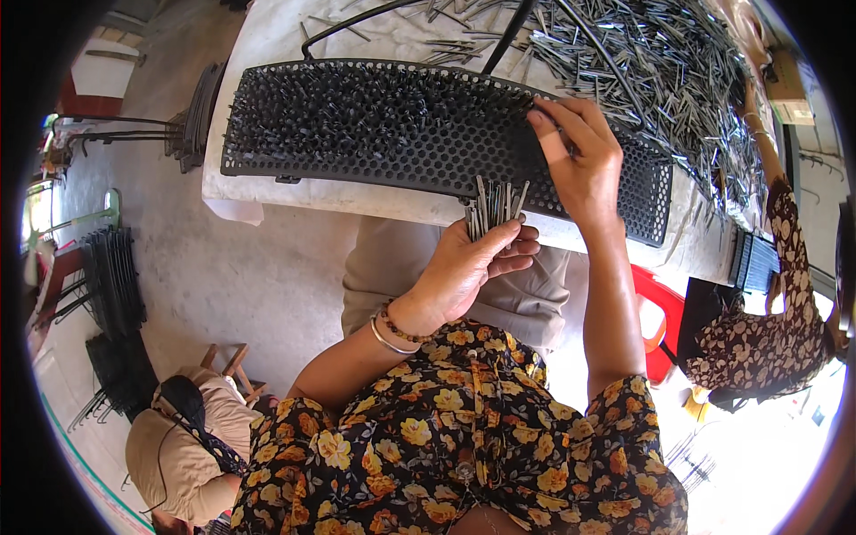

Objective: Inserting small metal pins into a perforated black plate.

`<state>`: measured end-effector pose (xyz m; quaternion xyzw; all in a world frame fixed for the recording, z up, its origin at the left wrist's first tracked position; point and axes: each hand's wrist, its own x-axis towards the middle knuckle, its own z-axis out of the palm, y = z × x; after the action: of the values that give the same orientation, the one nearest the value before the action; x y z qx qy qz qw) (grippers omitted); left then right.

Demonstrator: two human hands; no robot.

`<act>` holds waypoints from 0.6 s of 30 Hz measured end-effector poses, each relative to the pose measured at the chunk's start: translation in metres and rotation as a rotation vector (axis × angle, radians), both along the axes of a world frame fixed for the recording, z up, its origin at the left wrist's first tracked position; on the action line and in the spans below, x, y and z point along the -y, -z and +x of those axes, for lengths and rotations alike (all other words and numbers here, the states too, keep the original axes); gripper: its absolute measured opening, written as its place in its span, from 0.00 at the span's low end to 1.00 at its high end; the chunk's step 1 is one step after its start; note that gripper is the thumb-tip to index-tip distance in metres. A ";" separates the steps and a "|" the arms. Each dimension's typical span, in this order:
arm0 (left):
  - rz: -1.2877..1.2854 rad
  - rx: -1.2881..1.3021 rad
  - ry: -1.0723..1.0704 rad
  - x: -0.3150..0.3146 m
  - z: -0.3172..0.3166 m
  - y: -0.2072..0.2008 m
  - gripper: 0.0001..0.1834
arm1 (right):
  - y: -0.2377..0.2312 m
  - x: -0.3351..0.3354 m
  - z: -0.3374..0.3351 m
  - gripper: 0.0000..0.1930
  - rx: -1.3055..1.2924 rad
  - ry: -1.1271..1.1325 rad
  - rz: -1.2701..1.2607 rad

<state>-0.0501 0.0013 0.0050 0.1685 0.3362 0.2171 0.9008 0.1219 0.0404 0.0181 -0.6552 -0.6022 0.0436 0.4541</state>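
Observation:
A long, slightly curved black panel [374,156] full of round holes lies across the table edge before me. Thin dark strips [330,98] stand packed in the holes over its left and upper part, while its right part shows bare holes. My left hand [473,259] grips a bundle of thin dark strips [490,207], upright, just below the panel's near edge. Over the right half of the panel, my right hand [580,160] has thumb and fingers pinched together at the upper holes. What lies between those fingertips is too small to make out. A pale band wraps one finger.
A big heap of loose strips [651,71] covers the table [267,27] at the back right. Black bent rods [508,36] rise behind the panel. Another person [767,330] is at the right, one [183,446] at the lower left. A red stool [655,321] stands right.

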 end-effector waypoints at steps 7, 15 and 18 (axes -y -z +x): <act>0.049 0.003 -0.081 -0.002 -0.001 -0.001 0.15 | -0.020 0.033 -0.005 0.10 -0.546 -0.121 -0.626; 0.015 0.009 0.017 0.001 0.002 0.000 0.14 | -0.015 -0.005 -0.006 0.06 -0.095 -0.010 0.077; 0.028 -0.038 0.038 -0.002 0.000 0.001 0.14 | -0.007 -0.014 -0.005 0.05 -0.024 0.000 0.076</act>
<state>-0.0501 0.0030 0.0042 0.1917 0.3467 0.2016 0.8958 0.1167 0.0547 0.0246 -0.6369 -0.5981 0.0285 0.4857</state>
